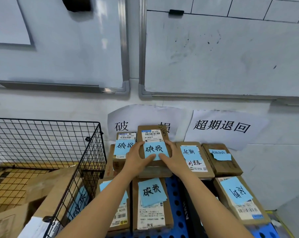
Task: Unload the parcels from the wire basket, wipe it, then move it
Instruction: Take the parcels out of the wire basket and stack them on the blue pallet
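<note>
A black wire basket [87,157] stands at the left and still holds several brown cardboard parcels [47,189]. To its right, both my hands grip one brown parcel [153,133] with a blue handwritten note. My left hand [138,160] holds its left side and my right hand [172,158] its right side, thumbs on top. The parcel sits on top of another box near the wall.
Several labelled parcels lie on a blue perforated pallet [175,201], among them one at the front [151,203] and some at the right [220,158]. Two paper signs [220,127] hang on the white wall under whiteboards [214,57].
</note>
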